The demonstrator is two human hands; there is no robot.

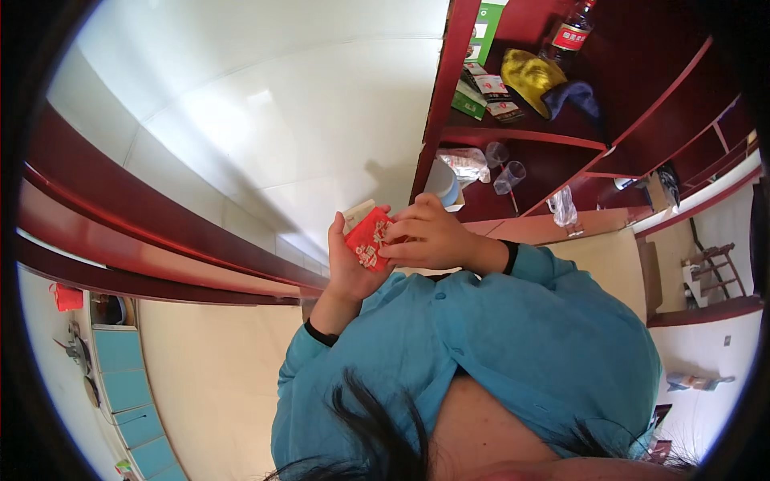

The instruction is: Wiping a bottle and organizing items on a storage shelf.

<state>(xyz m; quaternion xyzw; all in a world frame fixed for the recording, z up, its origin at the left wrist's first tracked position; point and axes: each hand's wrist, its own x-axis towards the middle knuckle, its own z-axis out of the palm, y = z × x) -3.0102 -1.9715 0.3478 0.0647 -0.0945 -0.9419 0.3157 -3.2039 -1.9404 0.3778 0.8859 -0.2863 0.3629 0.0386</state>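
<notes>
A red packet (371, 239) with pale printed writing lies in the palm of my left hand (352, 258), whose thumb is along its left side. Behind the packet, a pale, flat card or small box (359, 214) sticks out at the top, also within the left hand. From the right, my right hand (427, 234) reaches across with bent fingers, and its fingertips grip the packet's right part. Both hands are in front of my chest, close to the edge of a dark red cabinet. What the right thumb does is hidden.
Ahead right, the open cabinet (523, 135) holds a bottle (571, 37), a yellow cloth (532, 75), small packets (494, 90) and a green box (486, 30). Its lower compartment has clear plastic cups (510, 177) and a round blue-grey container (443, 181). A curved dark red edge (180, 222) runs along the left.
</notes>
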